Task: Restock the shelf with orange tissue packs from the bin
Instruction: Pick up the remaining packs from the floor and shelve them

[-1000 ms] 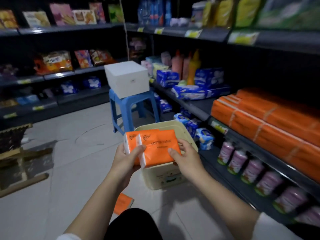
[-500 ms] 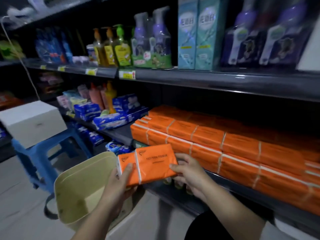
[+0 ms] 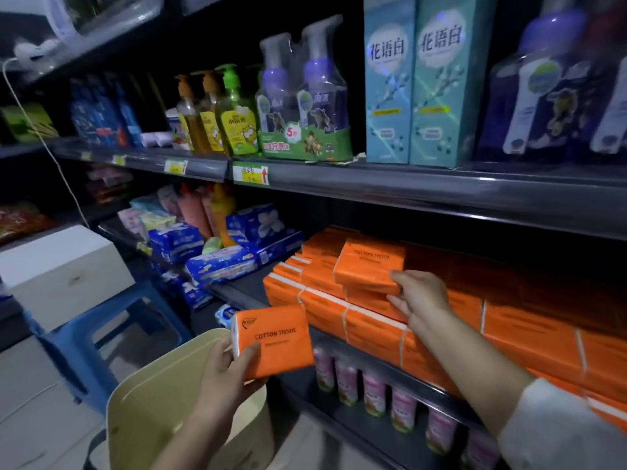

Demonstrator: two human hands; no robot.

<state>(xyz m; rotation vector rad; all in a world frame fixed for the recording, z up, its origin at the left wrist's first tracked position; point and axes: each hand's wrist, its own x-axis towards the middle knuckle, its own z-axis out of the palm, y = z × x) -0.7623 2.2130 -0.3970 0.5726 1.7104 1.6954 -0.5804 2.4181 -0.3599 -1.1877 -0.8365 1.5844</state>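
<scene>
- Centre right of the frame: right hand grips an orange tissue pack at its near right corner, thumb on the top face and fingers curled under. The pack rests tilted on top of the stacked orange packs.
- Lower centre: left hand clasps a second orange pack, thumb across the printed front and fingers behind. It is held in the air over the bin, in front of the shelf edge and off the shelf.
- Packs: soft rectangular bricks in glossy orange film with a white strip at one end; "COTTON TISSUE" is printed on the face.
- Stack: two layers or more, filling the middle shelf from centre to the right edge of the frame.
- Bin: cream plastic with a smooth rounded rim, at bottom centre. Its inside is mostly hidden.
- Shelving: dark metal with price tags on the lips.
- Left of the stack: blue wrapped packs.
- Upper centre: pump bottles and tall teal boxes.
- Tier below the stack: pink-topped cans.
- Left of frame: blue plastic stool carrying a white box, on a pale tiled floor. The light is dim.
</scene>
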